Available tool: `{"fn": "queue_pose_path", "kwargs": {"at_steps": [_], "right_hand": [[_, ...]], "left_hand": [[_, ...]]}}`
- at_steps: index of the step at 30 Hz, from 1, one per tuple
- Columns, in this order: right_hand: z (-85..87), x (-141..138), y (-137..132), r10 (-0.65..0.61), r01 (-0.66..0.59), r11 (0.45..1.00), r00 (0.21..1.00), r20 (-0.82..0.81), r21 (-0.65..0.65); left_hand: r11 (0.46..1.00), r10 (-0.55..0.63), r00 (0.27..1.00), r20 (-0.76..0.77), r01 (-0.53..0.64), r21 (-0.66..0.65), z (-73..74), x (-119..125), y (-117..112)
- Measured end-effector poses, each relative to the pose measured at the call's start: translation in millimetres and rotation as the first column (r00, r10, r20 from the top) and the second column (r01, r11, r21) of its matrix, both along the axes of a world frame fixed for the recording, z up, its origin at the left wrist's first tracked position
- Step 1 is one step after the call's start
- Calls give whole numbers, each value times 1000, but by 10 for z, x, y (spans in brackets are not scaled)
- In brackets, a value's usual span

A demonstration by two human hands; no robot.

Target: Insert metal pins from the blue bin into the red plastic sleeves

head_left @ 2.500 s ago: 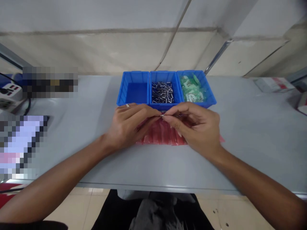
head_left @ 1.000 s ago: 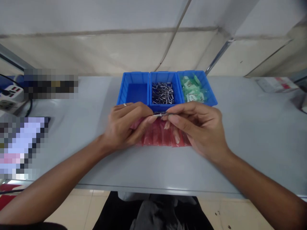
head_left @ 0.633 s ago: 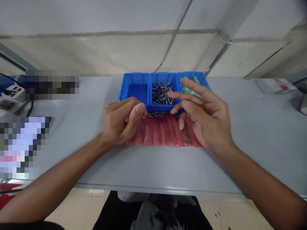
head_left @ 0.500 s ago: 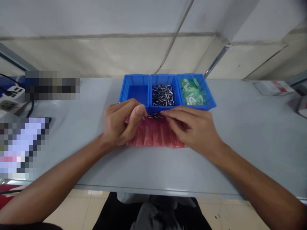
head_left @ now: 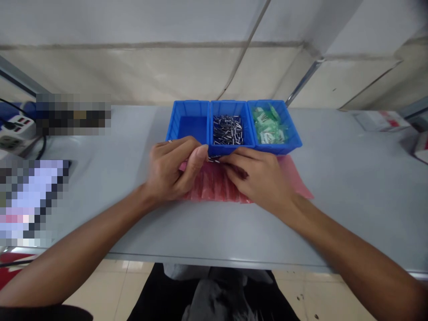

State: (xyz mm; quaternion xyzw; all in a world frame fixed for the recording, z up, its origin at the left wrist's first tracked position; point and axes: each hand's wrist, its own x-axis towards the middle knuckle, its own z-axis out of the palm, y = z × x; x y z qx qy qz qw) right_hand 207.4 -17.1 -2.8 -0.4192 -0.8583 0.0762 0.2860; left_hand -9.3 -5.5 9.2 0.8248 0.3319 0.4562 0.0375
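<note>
A row of pink plastic bags (head_left: 214, 185) lies on the table under both of my hands. Several small metal pins (head_left: 214, 158) rest at its upper edge, between my fingertips. My left hand (head_left: 177, 169) is over the left end of the pink bags, fingers curled in and thumb pressed against them; what they hold is hidden. My right hand (head_left: 261, 176) bends over the right part, its thumb and fingertips drawn together at the pins. Whether a pin is between them is too small to tell.
Behind my hands stand three joined blue bins: a bare left bin (head_left: 192, 127), a middle bin with metal pins (head_left: 228, 130), and a right bin with green plastic packets (head_left: 270, 127). At left are a power strip (head_left: 20, 129) and a blurred screen (head_left: 33, 196). A box (head_left: 383, 121) lies far right.
My right hand has shifted left along the pins, uncovering the right end of the pink plastic. My left hand stays almost in place. The view has tilted slightly.
</note>
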Motion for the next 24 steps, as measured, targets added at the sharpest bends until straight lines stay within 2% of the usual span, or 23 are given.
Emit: {"fn": "queue_pose_path", "kwargs": {"at_steps": [3, 5, 8, 12, 17, 24], "right_hand": [[82, 56, -23, 40, -38, 999, 986, -162, 18], [136, 72, -46, 46, -64, 997, 960, -276, -53], [180, 65, -81, -17, -75, 977, 904, -427, -197], [187, 33, -110, -97, -127, 938, 798, -595, -324], [188, 18, -116, -160, -199, 901, 674, -721, -386], [143, 31, -118, -157, -298, 872, 583, -797, -389]], "left_hand": [[999, -34, 999, -11, 35, 30, -19, 1, 16], [997, -75, 996, -54, 77, 32, -44, 7, 31], [990, -113, 987, -111, 122, 77, -79, 19, 45], [987, -107, 991, -84, 116, 110, -65, 33, 34], [990, -107, 992, -61, 112, 90, -9, 41, 13], [993, -65, 997, -44, 69, 92, -46, 24, 1]]}}
